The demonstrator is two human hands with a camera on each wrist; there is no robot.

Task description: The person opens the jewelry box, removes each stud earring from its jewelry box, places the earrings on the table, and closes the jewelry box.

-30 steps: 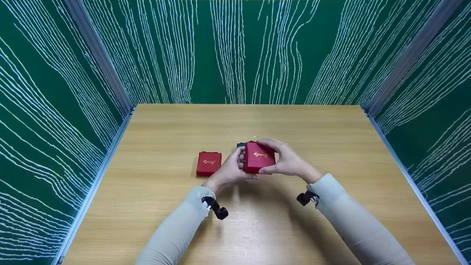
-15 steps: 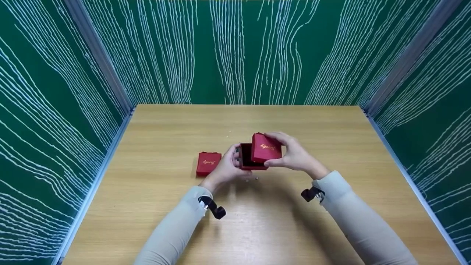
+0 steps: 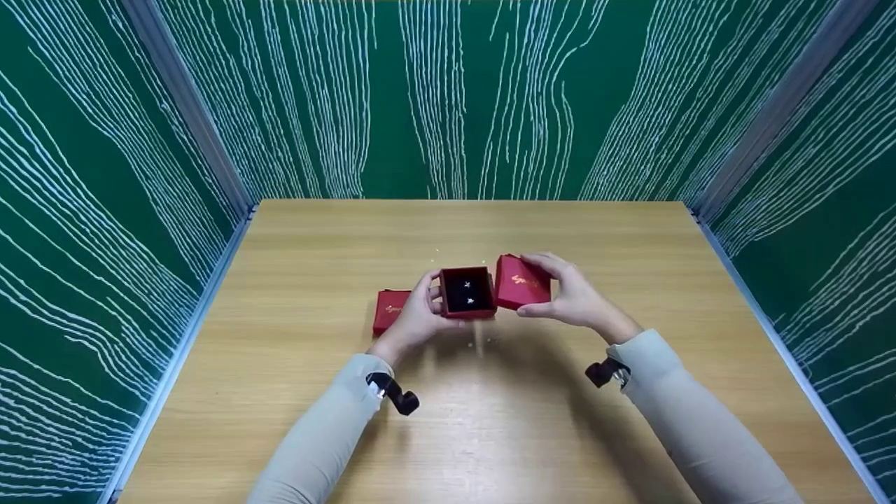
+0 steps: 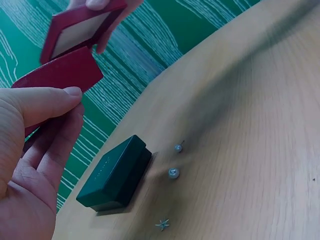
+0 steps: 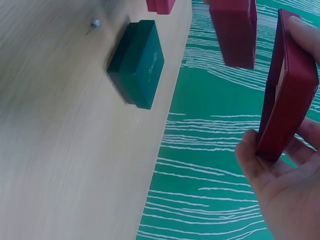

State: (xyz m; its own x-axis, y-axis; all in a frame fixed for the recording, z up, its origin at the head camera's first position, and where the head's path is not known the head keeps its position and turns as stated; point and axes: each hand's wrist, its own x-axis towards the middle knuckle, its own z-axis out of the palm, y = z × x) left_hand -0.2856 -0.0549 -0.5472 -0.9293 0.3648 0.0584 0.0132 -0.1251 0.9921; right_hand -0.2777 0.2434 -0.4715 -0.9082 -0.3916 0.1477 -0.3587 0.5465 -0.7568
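My left hand (image 3: pixel 418 311) holds the base of a red jewelry box (image 3: pixel 470 315) above the table, thumb along one side and fingers on the other. Two small star-shaped earrings (image 3: pixel 470 301) sit on its black lining. Just to the right, my right hand (image 3: pixel 572 297) grips the red lid (image 3: pixel 521 281) by its edges; gold lettering marks its top. Lid and base are apart. In the right wrist view the lid (image 5: pixel 292 95) stands on edge between thumb and fingers, its pale inside partly visible.
Another red box (image 3: pixel 390 308) lies on the table, partly behind my left hand. Below the held box is a closed green box (image 4: pixel 112 175). Near it lie pearl-like studs (image 4: pixel 174 173) and a star-shaped piece (image 4: pixel 162 224). Green patterned walls (image 3: pixel 434 105) enclose the table.
The lid has come off the red jewelry box and moved right in my right hand. My left hand has shifted the base left and tilted it, so the earrings inside now show.
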